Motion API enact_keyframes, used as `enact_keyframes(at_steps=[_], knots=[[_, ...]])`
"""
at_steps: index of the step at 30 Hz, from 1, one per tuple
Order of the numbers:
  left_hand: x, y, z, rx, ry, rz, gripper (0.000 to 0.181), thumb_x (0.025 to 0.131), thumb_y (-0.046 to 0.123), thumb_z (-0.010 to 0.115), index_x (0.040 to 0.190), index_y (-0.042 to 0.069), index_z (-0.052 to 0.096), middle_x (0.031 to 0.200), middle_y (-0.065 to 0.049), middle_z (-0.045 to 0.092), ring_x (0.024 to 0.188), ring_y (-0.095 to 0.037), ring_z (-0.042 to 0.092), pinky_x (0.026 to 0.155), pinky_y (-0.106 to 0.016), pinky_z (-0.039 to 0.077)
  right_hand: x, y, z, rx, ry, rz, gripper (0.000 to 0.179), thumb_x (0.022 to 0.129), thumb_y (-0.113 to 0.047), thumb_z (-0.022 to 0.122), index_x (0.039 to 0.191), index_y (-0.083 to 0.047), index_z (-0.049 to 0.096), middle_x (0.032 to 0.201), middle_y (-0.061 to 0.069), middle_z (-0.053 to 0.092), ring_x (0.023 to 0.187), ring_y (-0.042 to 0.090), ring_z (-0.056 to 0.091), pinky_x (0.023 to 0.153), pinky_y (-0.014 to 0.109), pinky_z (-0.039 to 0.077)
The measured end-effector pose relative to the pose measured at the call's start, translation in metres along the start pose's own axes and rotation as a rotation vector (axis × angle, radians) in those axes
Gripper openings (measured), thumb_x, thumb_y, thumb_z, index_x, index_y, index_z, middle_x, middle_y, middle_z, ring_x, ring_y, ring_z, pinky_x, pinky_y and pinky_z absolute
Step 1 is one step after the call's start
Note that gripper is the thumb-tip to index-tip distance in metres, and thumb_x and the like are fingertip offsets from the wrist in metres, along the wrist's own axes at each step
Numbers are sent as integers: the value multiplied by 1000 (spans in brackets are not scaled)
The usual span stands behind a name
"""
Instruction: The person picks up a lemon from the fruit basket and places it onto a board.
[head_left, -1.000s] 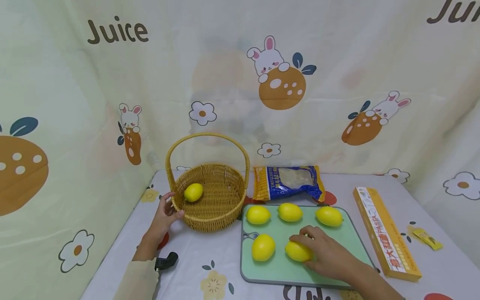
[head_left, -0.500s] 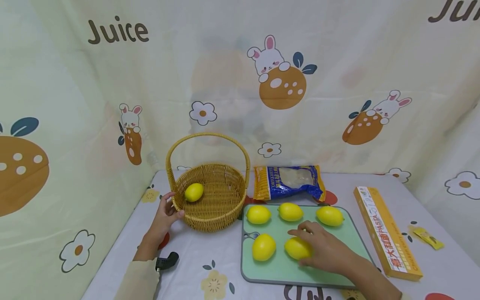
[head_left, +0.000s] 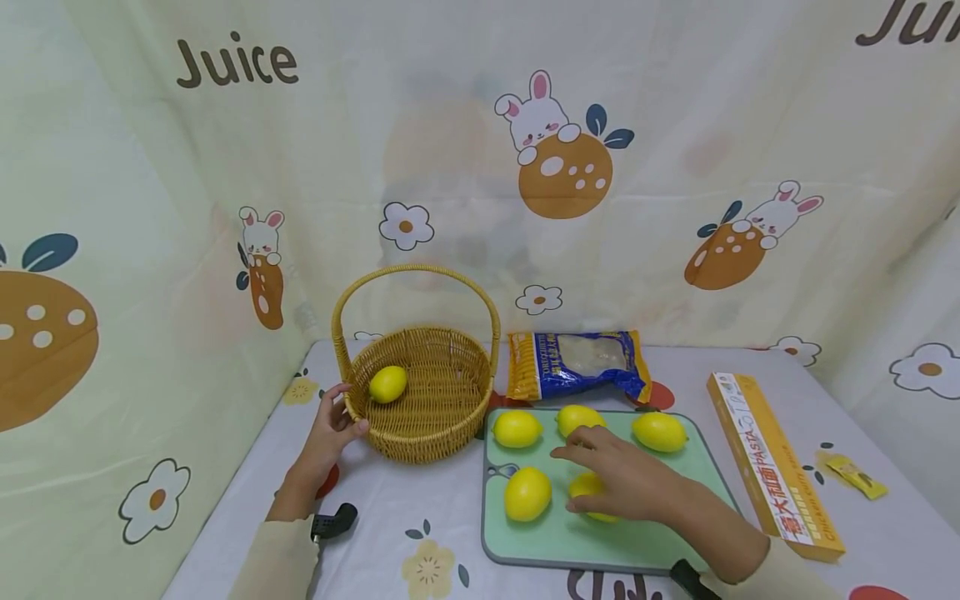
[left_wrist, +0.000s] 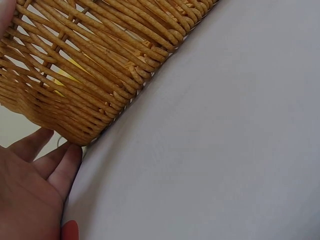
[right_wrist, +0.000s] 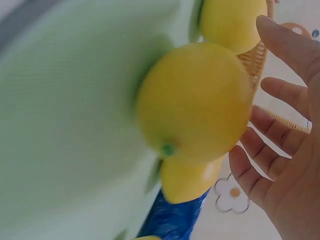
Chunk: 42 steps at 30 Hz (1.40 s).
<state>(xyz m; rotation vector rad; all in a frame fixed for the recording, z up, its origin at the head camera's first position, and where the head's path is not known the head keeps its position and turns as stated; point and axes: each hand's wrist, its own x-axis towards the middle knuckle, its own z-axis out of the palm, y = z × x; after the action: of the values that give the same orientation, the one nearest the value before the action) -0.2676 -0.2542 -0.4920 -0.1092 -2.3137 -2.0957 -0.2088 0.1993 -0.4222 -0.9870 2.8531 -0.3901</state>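
Note:
My left hand (head_left: 330, 433) holds the left side of a wicker basket (head_left: 427, 446), thumb at its front and fingers along the outer wall. In the left wrist view, fingertips touch the lower edge of the basket (left_wrist: 115, 65). One lemon (head_left: 387, 384) lies inside it. My right hand (head_left: 622, 471) hovers over the green cutting board (head_left: 540, 537), fingers spread and holding nothing. Beneath it a lemon (head_left: 588, 492) is partly covered. The right wrist view shows that lemon (right_wrist: 195, 102) apart from my palm. Another lemon (head_left: 527, 494) sits to its left.
Along the board's back edge lie three lemons: left lemon (head_left: 517, 429), middle lemon (head_left: 576, 419) and right lemon (head_left: 659, 432). Behind them is a blue pasta bag (head_left: 577, 367). An orange-and-white pasta box (head_left: 772, 467) and a small yellow packet (head_left: 855, 477) lie at the right.
My right hand has let go of the front lemon and risen slightly up and to the left; the lemon stays on the board. My left hand and the basket have not moved.

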Motion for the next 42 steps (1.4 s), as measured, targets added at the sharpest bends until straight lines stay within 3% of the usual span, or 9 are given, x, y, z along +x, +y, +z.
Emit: enact_keyframes(at_steps=[4, 11, 17, 27, 36, 42], knots=[[7, -14, -4, 4, 19, 8, 68, 96, 13, 63, 146, 20, 18, 158, -19, 17, 142, -35, 26, 111, -49, 25, 16, -8, -9, -44, -14, -29, 62, 81, -51, 74, 135, -25, 58, 130, 0, 50, 115, 20, 48, 96, 46, 45], [8, -18, -4, 22, 24, 29, 70, 95, 17, 65, 146, 21, 19, 158, -19, 18, 141, -36, 28, 111, -50, 25, 40, -21, -22, -91, -31, -43, 63, 82, -55, 71, 136, -27, 56, 132, 0, 48, 116, 21, 47, 94, 46, 46], [9, -18, -4, 34, 33, 24, 69, 94, 19, 67, 145, 22, 21, 157, -19, 20, 140, -36, 29, 110, -50, 26, 62, -31, -29, -49, -67, -79, 63, 84, -55, 70, 138, -27, 55, 137, 1, 47, 122, 22, 45, 98, 47, 44], [8, -18, -5, 52, 40, 26, 68, 94, 20, 66, 145, 25, 22, 157, -19, 19, 141, -37, 28, 111, -51, 26, 117, -38, -43, 55, -93, -100, 63, 89, -52, 65, 142, -22, 50, 139, 3, 48, 122, 24, 49, 99, 46, 43], [11, -20, -4, 49, 44, 27, 71, 92, 19, 68, 145, 23, 21, 157, -21, 20, 140, -38, 28, 111, -50, 25, 150, -52, -38, 12, -95, -144, 64, 91, -51, 63, 145, -22, 47, 148, 7, 42, 132, 28, 42, 106, 47, 35], [9, -20, -5, 24, 34, 34, 70, 93, 14, 67, 146, 22, 21, 156, -22, 20, 141, -37, 27, 113, -49, 23, 166, -61, -34, 42, -101, -124, 62, 92, -49, 62, 146, -22, 46, 153, 7, 36, 140, 29, 31, 110, 51, 29]])
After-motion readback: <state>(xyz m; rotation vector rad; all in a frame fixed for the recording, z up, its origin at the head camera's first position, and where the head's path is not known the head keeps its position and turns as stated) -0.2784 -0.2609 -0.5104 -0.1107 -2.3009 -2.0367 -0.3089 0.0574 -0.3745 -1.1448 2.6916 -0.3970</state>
